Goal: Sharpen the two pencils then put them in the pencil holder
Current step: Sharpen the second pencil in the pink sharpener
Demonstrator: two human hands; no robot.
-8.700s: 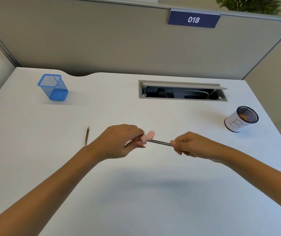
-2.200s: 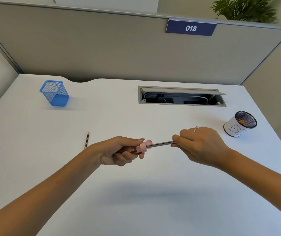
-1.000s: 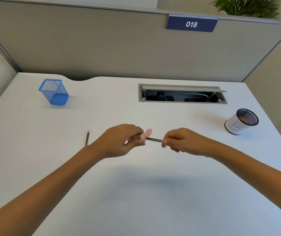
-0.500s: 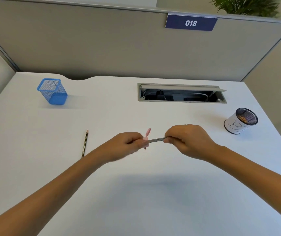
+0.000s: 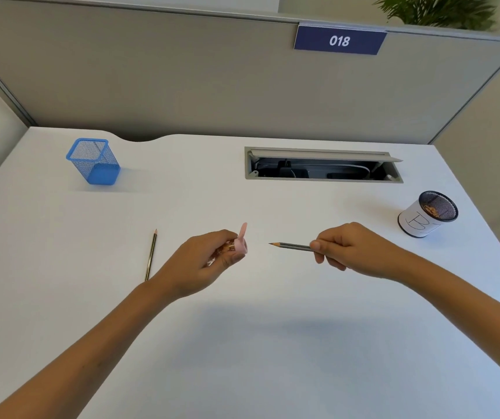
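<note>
Your left hand [image 5: 203, 261] has its fingers curled tight around the pink sharpener [image 5: 240, 245], its mouth facing right. Your right hand [image 5: 348, 247] pinches the grey pencil [image 5: 291, 246] between thumb and curled fingers, its sharp tip pointing left, apart from the sharpener. The second pencil [image 5: 151, 255] lies on the white desk [image 5: 242, 343] just left of your left wrist. The blue mesh holder [image 5: 94, 161] stands upright far back on the left.
</note>
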